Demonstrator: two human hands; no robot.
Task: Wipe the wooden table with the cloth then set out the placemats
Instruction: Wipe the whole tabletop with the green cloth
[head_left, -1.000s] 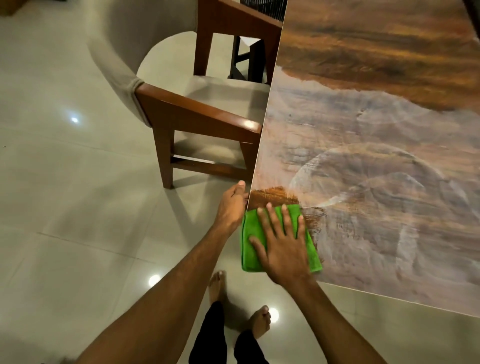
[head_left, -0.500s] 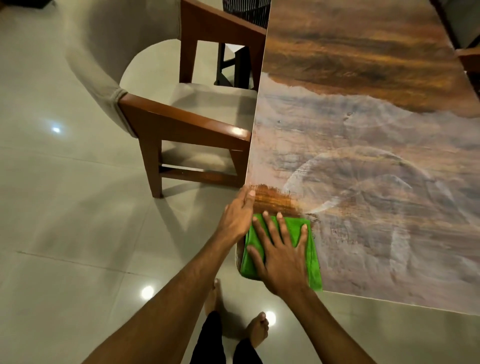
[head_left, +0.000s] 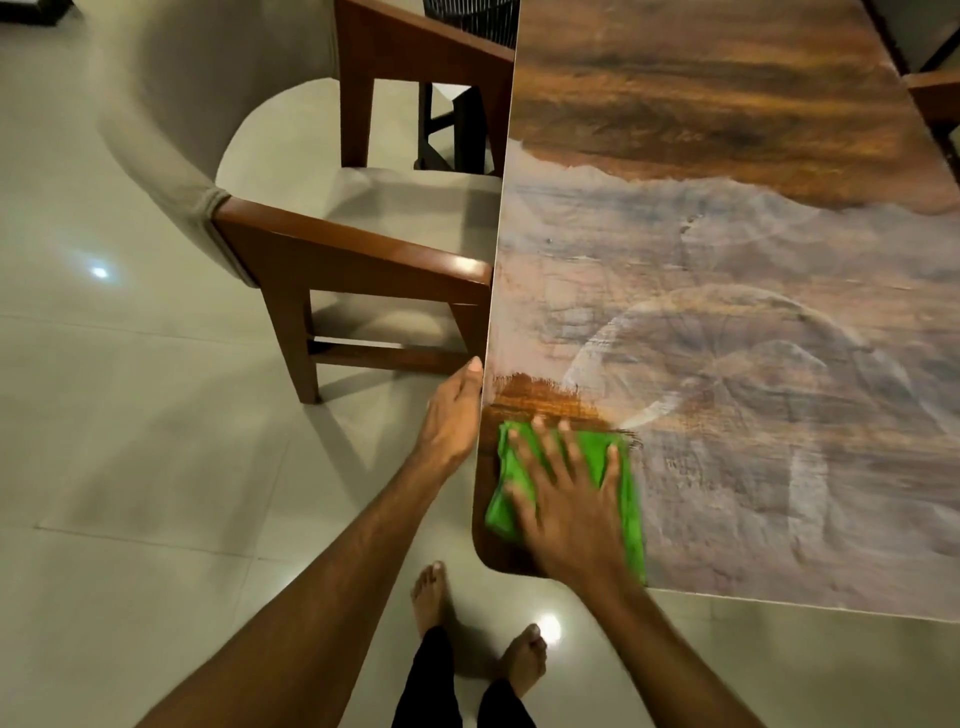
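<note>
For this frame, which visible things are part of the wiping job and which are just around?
In the job: green cloth, wooden table, right hand pressing the cloth flat, left hand at the table's edge.
Just around: armchair beside the table, tiled floor.

Hazy wooden table (head_left: 727, 260), fuzzy cloth (head_left: 621, 467).

Cloth (head_left: 608, 447) on the table's (head_left: 727, 312) near-left corner; chair (head_left: 353, 260) left.

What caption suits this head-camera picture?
Right hand presses a green cloth flat on the brown wooden table corner; left hand touches its edge.
</note>
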